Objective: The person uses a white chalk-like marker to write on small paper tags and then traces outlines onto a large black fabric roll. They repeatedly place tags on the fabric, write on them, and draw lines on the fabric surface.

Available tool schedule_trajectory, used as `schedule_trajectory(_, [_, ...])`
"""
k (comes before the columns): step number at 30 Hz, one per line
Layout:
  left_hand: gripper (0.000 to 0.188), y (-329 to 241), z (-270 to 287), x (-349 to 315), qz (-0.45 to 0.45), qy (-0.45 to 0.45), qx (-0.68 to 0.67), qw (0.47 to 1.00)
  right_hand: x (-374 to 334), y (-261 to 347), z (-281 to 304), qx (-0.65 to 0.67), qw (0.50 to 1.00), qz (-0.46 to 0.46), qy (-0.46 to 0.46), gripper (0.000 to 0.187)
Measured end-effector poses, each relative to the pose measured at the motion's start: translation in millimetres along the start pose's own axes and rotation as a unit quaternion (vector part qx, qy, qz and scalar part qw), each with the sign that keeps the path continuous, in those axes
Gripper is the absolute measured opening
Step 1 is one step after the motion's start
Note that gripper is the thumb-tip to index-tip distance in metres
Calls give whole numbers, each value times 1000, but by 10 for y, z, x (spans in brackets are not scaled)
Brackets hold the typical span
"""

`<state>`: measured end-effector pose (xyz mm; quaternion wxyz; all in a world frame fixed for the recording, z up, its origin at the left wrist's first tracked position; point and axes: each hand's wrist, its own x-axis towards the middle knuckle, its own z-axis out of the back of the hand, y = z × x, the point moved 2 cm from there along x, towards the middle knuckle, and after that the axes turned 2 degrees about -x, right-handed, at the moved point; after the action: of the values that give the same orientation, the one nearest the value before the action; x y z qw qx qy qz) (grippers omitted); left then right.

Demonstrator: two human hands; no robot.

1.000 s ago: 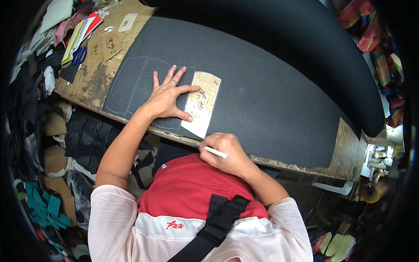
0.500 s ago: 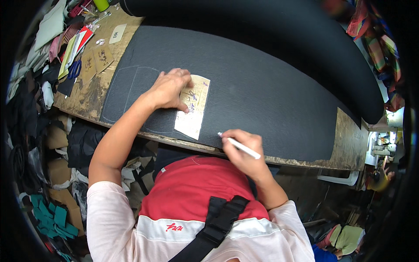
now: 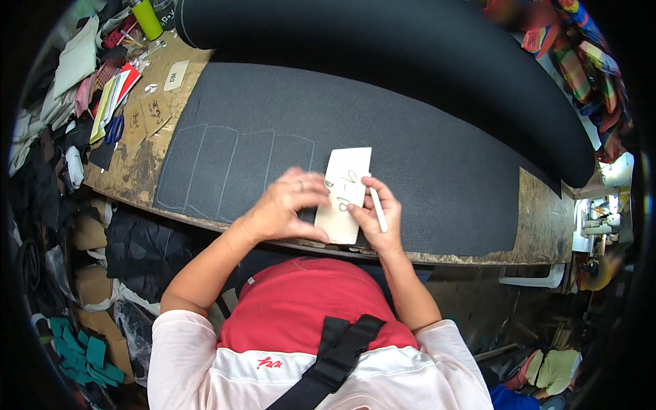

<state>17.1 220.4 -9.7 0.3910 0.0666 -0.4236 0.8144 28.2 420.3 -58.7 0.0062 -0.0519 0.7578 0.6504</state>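
A pale card pattern piece (image 3: 348, 171) with handwriting on it is over the black ribbed fabric (image 3: 437, 164), close to the table's front edge. My right hand (image 3: 384, 222) pinches its right edge between thumb and fingers, and also holds a white marking pen (image 3: 378, 210). At the card's left side is my left hand (image 3: 290, 201), fingers and thumb spread and a little blurred; whether it touches the card I cannot tell. Several tapered shapes outlined in thin pale lines (image 3: 236, 164) run side by side across the fabric's left part.
A thick roll of black fabric (image 3: 383, 61) lies along the back. On the wooden table (image 3: 130, 167) at left are brown card pieces (image 3: 156, 113), a cream card (image 3: 176, 75), blue-handled scissors (image 3: 114, 128) and a green bottle (image 3: 146, 19). Cloth scraps (image 3: 82, 352) heap below left.
The card has come off its earlier spot, moved right and shows a plainer, paler face. My right hand now grips it along with the pen. My left hand has come nearer the front edge.
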Motion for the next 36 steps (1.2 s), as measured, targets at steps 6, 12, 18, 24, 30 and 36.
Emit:
schedule_trajectory(6, [92,395,-101,-112,265,120,199,936,13,-52,-179,-187,979,76,-1,38])
schedule_trajectory(12, [97,480,-145,-82,301,121,180,929,332,371,-97,-393,893,205,-75,20])
schedule_trajectory(18, [95,445,-130,-79,304,135,184,925,830,257,-376,-319,937,140,-7,20])
schedule_trajectory(24, [95,446,-138,-67,309,128,181,925,916,265,-253,-385,909,139,-75,15])
schedule_trajectory(30, [96,432,-126,-20,314,134,188,921,771,262,-89,-404,885,228,-44,16])
schedule_trajectory(36, [94,363,-78,116,328,168,188,910,-327,430,-94,-537,805,205,146,9])
